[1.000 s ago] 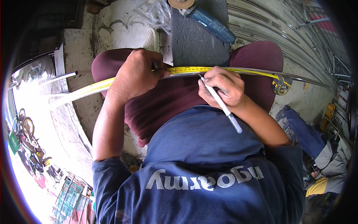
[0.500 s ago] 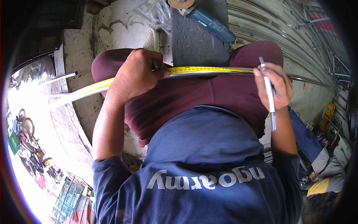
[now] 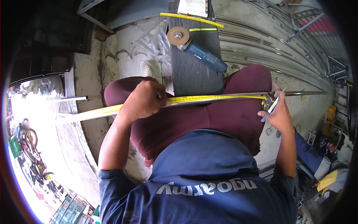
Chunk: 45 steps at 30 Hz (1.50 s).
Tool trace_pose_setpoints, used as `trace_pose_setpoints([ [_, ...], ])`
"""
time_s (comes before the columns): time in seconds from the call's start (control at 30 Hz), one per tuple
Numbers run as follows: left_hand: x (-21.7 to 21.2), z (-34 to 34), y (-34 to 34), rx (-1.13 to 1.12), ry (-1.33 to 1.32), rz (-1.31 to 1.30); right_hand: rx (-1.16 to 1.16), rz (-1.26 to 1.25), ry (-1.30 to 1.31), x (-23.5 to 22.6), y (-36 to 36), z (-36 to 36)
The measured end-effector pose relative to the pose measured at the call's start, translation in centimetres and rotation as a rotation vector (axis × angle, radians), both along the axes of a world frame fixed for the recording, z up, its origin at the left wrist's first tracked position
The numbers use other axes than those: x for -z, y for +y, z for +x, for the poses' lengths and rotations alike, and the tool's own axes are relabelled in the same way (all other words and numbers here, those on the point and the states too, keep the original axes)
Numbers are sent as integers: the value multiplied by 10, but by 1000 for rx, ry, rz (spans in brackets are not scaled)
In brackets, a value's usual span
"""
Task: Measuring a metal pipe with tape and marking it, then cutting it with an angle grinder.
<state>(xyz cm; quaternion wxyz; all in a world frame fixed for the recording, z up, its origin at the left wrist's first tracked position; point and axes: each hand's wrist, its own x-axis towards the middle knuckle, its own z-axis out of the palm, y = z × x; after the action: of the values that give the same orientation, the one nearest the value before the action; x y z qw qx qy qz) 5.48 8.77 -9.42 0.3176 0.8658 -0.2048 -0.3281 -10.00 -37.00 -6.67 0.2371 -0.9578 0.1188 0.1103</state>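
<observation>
My left hand (image 3: 146,100) is closed in a pinch over the yellow tape measure blade (image 3: 201,99) and the shiny metal tube (image 3: 223,98) beneath it. Both run across my lap, with the blade reaching out past my left knee into bright light. At the right, my right hand (image 3: 280,115) is closed around the black and yellow tape measure case (image 3: 267,103), next to the tube. A slim white marker (image 3: 273,106) with a grey end is held in the same hand, lying slantwise across the fingers.
Ahead of my knees lies a dark board (image 3: 191,80) bearing a blue angle grinder (image 3: 205,56) with a brown disc (image 3: 178,35). Farther off are a yellow-green pen (image 3: 203,29), a yellow measuring strip (image 3: 190,19) and white paper (image 3: 192,8). Long metal tubes (image 3: 253,48) lie on the right floor.
The tape case now shows in my right hand, and the marker has turned to slant across it. My left hand keeps its hold. The view has shifted, showing more of the board.
</observation>
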Motion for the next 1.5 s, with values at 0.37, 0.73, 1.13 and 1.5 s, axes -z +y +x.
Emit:
trace_pose_setpoints([
  [0.37,-8,-2,-9,5,9,4,-87,29,-90,5,-11,-5],
  [0.73,-31,10,90,-178,-67,127,24,15,-198,-12,-50,-6],
  [1.13,-40,-16,61,137,-594,121,-144,20,-183,-28,-26,21],
  [1.5,-19,-4,88,245,-932,304,-46,-3,-147,-28,-41,6],
])
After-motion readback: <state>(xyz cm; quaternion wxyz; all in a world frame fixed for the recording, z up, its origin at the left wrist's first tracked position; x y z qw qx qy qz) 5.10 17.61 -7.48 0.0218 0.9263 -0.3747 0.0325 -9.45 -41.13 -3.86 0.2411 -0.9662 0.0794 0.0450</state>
